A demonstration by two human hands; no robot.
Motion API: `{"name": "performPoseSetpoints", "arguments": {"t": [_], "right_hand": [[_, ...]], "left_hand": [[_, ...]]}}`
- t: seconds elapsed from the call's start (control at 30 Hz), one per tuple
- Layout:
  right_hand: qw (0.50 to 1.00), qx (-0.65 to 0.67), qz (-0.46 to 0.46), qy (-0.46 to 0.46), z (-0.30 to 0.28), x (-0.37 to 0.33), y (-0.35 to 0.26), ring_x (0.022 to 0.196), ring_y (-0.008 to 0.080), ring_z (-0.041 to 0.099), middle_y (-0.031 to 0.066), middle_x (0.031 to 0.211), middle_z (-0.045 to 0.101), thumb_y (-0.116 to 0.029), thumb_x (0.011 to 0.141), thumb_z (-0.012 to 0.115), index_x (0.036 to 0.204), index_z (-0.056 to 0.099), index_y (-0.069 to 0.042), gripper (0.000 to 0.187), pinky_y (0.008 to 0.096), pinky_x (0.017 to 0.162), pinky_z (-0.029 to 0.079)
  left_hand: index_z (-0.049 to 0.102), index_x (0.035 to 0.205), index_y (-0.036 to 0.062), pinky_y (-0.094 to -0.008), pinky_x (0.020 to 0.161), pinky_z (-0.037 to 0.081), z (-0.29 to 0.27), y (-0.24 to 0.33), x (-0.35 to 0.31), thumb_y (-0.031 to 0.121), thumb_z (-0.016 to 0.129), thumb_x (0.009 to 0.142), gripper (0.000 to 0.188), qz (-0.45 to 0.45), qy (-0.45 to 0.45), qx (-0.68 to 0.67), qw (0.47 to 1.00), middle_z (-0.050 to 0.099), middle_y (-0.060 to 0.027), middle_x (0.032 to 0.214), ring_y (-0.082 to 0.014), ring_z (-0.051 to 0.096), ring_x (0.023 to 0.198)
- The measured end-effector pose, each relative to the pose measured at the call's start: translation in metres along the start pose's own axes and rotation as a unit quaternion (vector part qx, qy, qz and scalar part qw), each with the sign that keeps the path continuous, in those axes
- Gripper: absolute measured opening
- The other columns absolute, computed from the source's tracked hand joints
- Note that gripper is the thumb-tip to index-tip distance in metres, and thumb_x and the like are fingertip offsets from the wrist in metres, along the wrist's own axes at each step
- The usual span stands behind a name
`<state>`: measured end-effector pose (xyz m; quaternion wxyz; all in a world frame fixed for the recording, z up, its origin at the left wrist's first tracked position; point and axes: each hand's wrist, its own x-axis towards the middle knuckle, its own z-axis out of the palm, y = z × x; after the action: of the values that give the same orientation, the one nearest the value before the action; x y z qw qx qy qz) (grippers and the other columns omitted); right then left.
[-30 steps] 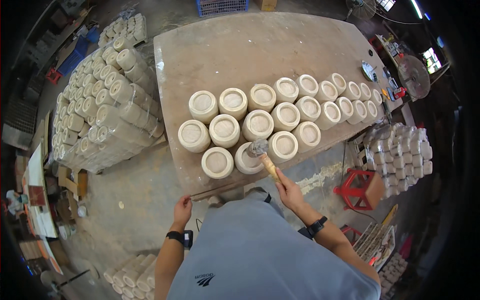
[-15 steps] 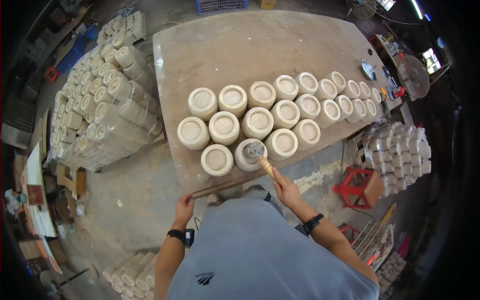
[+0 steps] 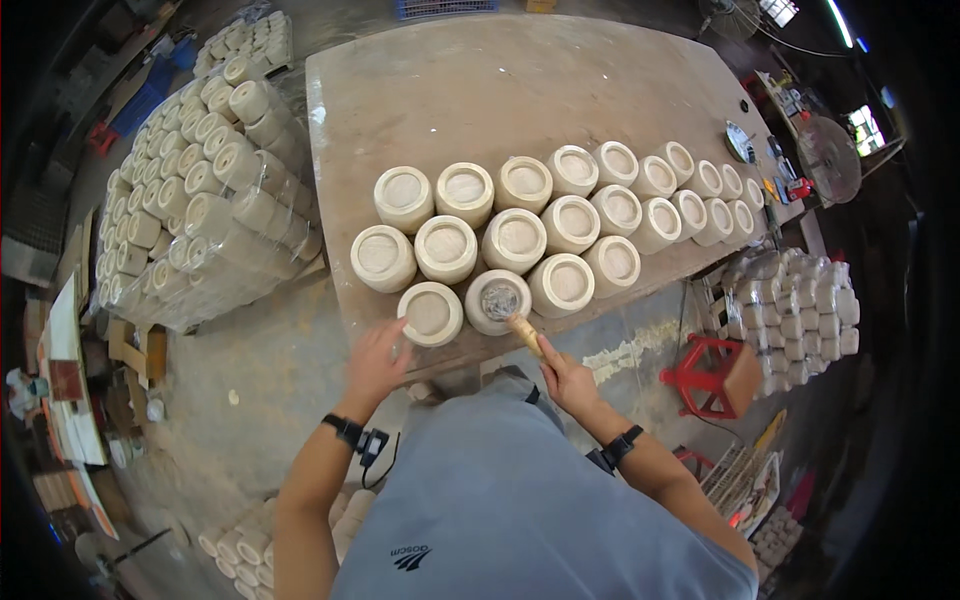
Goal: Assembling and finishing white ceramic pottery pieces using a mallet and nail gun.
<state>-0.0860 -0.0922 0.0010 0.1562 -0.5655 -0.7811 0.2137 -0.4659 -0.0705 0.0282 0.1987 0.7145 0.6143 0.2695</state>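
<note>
1. Right hand (image 3: 568, 382): fingers wrapped round wooden-handled tool (image 3: 521, 328), seemingly so its grey head sits in round block's (image 3: 476, 308) recess, bench's (image 3: 430, 90) near edge.
2. Left hand (image 3: 376, 362): fingers loosely spread beside neighbouring block (image 3: 431, 313), near-left corner; contact unclear.
3. Recesses face up, probably for access.

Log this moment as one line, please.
right hand: holds wooden-handled tool, grey head over round block | left hand: open, beside neighbouring block, contact unclear | table: more blocks

Grey shirt (image 3: 520, 480), black wrist straps (image 3: 342, 430)
</note>
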Motion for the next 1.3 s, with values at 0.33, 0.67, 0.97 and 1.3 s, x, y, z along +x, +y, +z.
{"name": "performPoseSetpoints", "arguments": {"t": [0.33,0.67,0.97,1.3], "right_hand": [[0.994,0.105,0.028,-0.004,-0.019,0.008,-0.011,0.081,0.0420,0.067,0.0191,0.099,0.068,-0.019,0.097,0.066,0.157,0.041,-0.026,0.065,0.0472,0.071,0.056],[0.995,0.041,0.064,-0.062,-0.019,-0.009,-0.011,0.086,0.0413,0.068,0.0226,0.097,0.067,-0.013,0.096,0.065,0.157,0.041,-0.019,0.066,0.0448,0.073,0.055],[0.990,0.098,-0.011,0.104,-0.033,-0.005,-0.019,0.089,0.0427,0.068,0.0242,0.100,0.068,-0.012,0.096,0.065,0.157,0.040,-0.015,0.066,0.0450,0.074,0.056],[0.990,0.129,0.034,0.050,-0.038,-0.001,-0.026,0.089,0.0410,0.069,0.0221,0.104,0.069,-0.011,0.094,0.066,0.156,0.042,-0.012,0.066,0.0459,0.078,0.056]], "left_hand": [[0.036,0.153,-0.0030,-0.0511,0.126,0.018,0.083,0.045,0.089,0.048,0.086,0.070,0.109,0.143,-0.176,0.045,0.973,0.031,-0.0231,0.161,-0.0402,0.023,0.153],[0.042,0.151,0.0017,-0.0515,0.126,0.017,0.116,0.029,0.083,0.048,0.092,0.060,0.114,0.090,-0.113,0.001,0.990,0.042,-0.0169,0.157,-0.0351,0.027,0.153],[0.045,0.148,0.0013,-0.0526,0.126,0.018,0.121,0.027,0.083,0.047,0.093,0.057,0.112,0.093,-0.088,-0.011,0.992,0.051,-0.0163,0.148,-0.0358,0.029,0.151],[0.045,0.147,0.0008,-0.0535,0.126,0.018,0.120,0.026,0.084,0.049,0.093,0.057,0.113,0.085,-0.101,-0.010,0.991,0.052,-0.0165,0.148,-0.0361,0.029,0.152]]}}
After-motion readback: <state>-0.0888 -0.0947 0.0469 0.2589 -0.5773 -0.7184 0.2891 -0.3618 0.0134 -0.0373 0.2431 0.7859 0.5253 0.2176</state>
